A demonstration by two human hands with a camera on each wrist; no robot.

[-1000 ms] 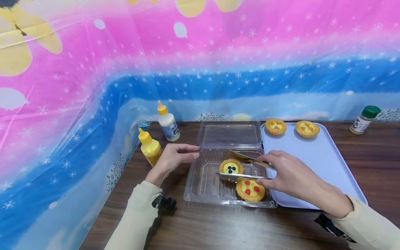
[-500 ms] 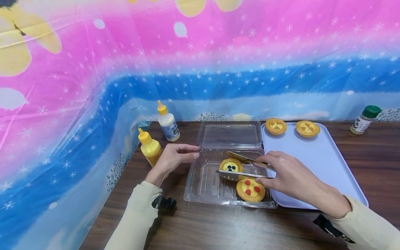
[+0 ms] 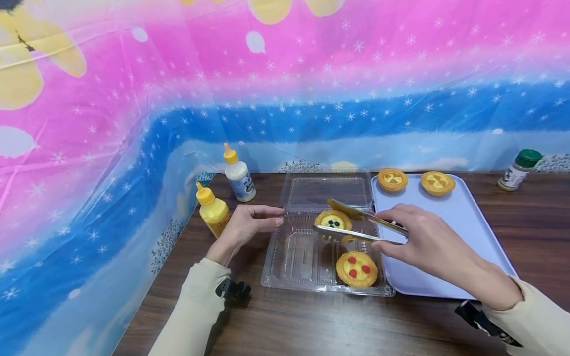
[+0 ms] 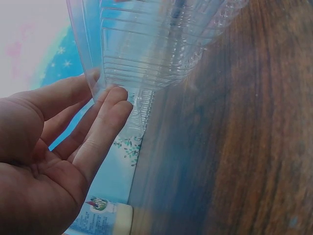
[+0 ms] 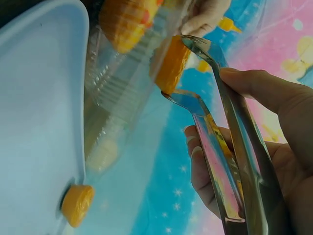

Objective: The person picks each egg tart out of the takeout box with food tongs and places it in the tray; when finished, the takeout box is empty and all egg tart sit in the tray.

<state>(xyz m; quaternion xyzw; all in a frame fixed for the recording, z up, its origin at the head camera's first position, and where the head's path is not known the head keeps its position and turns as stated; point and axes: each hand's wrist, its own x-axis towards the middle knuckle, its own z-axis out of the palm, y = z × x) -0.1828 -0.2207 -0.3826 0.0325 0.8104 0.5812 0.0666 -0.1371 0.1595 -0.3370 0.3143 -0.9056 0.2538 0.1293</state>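
My left hand (image 3: 249, 225) pinches the left edge of a clear plastic clamshell box (image 3: 287, 259), whose lid lies back. In the left wrist view its fingertips (image 4: 117, 95) touch the box's rim. My right hand (image 3: 427, 242) holds metal tongs (image 3: 383, 222). Between the tips of the tongs is an egg tart with dark blue berries (image 3: 333, 220), raised above the box; the right wrist view shows this tart (image 5: 172, 66) from the side. Inside the box, near its front right corner, sits another egg tart with red toppings (image 3: 356, 269).
A pale lavender tray (image 3: 445, 212) adjoins the box on the right, with two tarts (image 3: 438, 183) at its back edge. Left of the box stand a yellow squeeze bottle (image 3: 215, 212) and a white one (image 3: 240, 178). A green-capped shaker (image 3: 518, 170) stands far right.
The tongs have closed on the blue-berry tart and lifted it up and slightly back, away from the red-topped tart. My right hand rose with them; the left hand stayed put.
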